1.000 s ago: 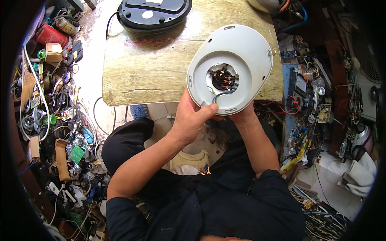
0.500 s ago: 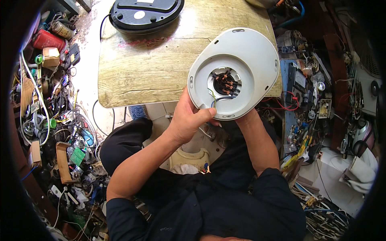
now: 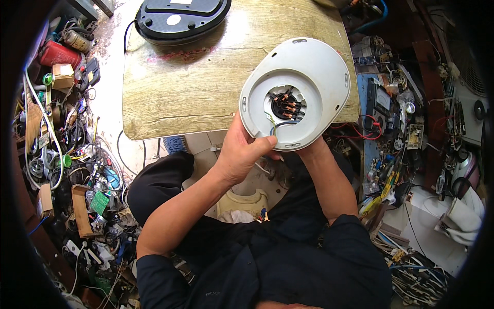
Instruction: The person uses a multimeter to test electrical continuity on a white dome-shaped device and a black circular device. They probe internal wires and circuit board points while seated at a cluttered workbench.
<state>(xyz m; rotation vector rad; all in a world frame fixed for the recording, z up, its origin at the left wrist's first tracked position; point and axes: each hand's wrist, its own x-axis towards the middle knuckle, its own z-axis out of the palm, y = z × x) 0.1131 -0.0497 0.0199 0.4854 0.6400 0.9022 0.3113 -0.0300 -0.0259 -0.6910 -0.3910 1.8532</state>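
Observation:
A white, teardrop-shaped plastic kettle base shell [image 3: 324, 69] is held up over the table's near edge, its recessed side facing me. Set in its central opening is a round black connector [image 3: 286, 104] with several copper contacts. Blue and yellow-green wires [image 3: 272, 126] run from the opening toward the lower left rim. My left hand [image 3: 244, 147] grips that rim, its thumb pressed inside on the wires. From beneath the lower right side, my right hand [image 3: 312, 148] supports the shell; its fingers are hidden behind it.
A black oval appliance base [image 3: 182, 23] with round feet lies upside down at the table's far left, its cord trailing. The wooden table [image 3: 175, 98] stands before me. Piles of cables and parts [image 3: 98, 185] crowd the left floor; more electronics [image 3: 386, 103] fill the right.
The shell has tilted slightly and shifted a little to the left in both hands. The grip stays the same, with my left thumb still on the wires.

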